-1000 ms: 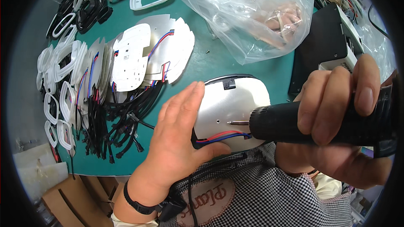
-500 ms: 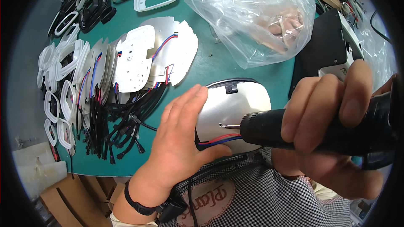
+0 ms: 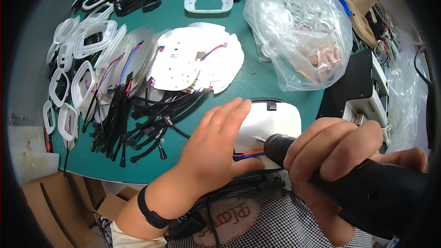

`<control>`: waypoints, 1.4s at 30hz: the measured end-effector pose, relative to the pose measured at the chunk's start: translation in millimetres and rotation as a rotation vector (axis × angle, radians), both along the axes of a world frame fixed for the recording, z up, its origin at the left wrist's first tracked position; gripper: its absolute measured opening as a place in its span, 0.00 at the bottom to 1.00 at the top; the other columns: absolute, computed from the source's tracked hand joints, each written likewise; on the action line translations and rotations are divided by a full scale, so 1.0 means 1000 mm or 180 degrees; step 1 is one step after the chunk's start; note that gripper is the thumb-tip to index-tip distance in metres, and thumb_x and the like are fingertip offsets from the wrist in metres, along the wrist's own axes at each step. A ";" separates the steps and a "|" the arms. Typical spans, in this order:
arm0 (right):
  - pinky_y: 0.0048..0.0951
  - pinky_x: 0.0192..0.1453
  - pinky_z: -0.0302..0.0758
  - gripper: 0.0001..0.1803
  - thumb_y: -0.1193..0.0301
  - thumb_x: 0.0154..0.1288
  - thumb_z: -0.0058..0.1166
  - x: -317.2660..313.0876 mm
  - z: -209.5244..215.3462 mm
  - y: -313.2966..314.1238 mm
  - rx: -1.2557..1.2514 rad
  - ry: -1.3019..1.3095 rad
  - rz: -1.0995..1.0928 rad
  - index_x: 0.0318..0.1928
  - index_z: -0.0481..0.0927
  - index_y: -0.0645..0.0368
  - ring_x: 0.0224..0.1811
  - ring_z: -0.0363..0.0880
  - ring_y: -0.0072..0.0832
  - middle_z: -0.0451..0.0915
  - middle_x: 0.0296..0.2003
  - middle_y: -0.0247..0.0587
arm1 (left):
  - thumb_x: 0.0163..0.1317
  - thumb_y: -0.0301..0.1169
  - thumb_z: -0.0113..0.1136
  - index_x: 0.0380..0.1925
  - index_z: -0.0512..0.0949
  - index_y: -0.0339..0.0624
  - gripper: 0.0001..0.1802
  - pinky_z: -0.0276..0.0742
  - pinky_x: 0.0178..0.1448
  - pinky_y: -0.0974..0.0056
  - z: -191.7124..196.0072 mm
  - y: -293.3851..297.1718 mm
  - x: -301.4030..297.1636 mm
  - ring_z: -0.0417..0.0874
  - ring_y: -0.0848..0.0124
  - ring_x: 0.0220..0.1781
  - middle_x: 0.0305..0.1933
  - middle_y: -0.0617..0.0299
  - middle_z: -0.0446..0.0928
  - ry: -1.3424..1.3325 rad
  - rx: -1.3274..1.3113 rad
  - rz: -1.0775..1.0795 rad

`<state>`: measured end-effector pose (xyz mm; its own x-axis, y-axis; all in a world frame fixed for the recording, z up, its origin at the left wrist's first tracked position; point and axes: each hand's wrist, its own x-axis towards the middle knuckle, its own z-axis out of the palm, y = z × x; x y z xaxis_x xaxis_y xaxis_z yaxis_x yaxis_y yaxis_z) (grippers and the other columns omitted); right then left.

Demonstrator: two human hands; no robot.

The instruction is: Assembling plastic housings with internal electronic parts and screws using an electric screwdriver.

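Meanwhile, little has been shifted over the last second: the left hand (image 3: 216,147) is kept flat, fingers together, on the white oval housing (image 3: 275,121) at the near edge of the green counter (image 3: 257,82), so the part is judged still pinned for fastening. The electric screwdriver (image 3: 358,183), clamped in the right hand (image 3: 340,156), has been edged slightly lower, its bit near the red and blue wires (image 3: 248,154). Beyond, white plastic rings are held in a clear plastic bag (image 3: 298,27).

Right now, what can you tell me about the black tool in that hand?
The black electric screwdriver is thick, round and looks like matte plastic, with a thin metal bit at its tip. It lies nearly level, pointing left. The right hand wraps around it. Its bit meets the white panel, just above red and blue wires.
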<state>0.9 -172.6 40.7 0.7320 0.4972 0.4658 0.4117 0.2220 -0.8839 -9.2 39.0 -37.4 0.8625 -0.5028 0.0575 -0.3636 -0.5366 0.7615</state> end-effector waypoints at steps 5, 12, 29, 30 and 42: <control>0.39 0.42 0.80 0.17 0.59 0.68 0.54 -0.004 0.002 0.007 -0.0139 0.0107 0.0090 0.40 0.73 0.63 0.33 0.83 0.42 0.80 0.34 0.50 | 0.40 0.42 0.79 0.67 0.63 0.36 0.53 0.66 0.69 0.50 0.002 0.000 -0.002 0.67 0.45 0.67 0.67 0.42 0.66 -0.0062 -0.0122 0.0014; 0.33 0.35 0.77 0.31 0.52 0.66 0.56 -0.013 -0.005 0.018 0.0785 -0.0799 -0.0890 0.58 0.60 0.57 0.29 0.78 0.33 0.73 0.38 0.46 | 0.39 0.40 0.80 0.66 0.63 0.36 0.54 0.66 0.69 0.50 -0.003 0.001 -0.005 0.67 0.45 0.67 0.67 0.41 0.66 -0.0196 -0.0262 0.0043; 0.28 0.31 0.73 0.45 0.43 0.65 0.54 -0.035 -0.006 -0.051 0.1305 -0.1090 -0.1910 0.71 0.53 0.55 0.28 0.72 0.27 0.65 0.42 0.46 | 0.30 0.55 0.81 0.70 0.54 0.29 0.71 0.58 0.74 0.49 0.025 -0.018 -0.013 0.63 0.44 0.70 0.69 0.39 0.62 -0.0354 0.0831 0.0026; 0.29 0.31 0.73 0.45 0.42 0.65 0.53 -0.037 -0.007 -0.052 0.1352 -0.1055 -0.1973 0.71 0.52 0.55 0.27 0.72 0.27 0.65 0.42 0.46 | 0.30 0.55 0.81 0.70 0.54 0.29 0.71 0.58 0.74 0.49 0.025 -0.019 -0.013 0.63 0.44 0.70 0.69 0.39 0.62 -0.0372 0.0851 0.0018; 0.29 0.24 0.76 0.50 0.42 0.66 0.54 -0.061 0.006 -0.068 0.1739 -0.1426 -0.2275 0.75 0.41 0.51 0.22 0.74 0.28 0.67 0.39 0.47 | 0.27 0.48 0.84 0.68 0.57 0.34 0.67 0.65 0.70 0.46 0.054 -0.012 -0.029 0.65 0.43 0.68 0.66 0.44 0.63 -0.1853 0.0432 0.0083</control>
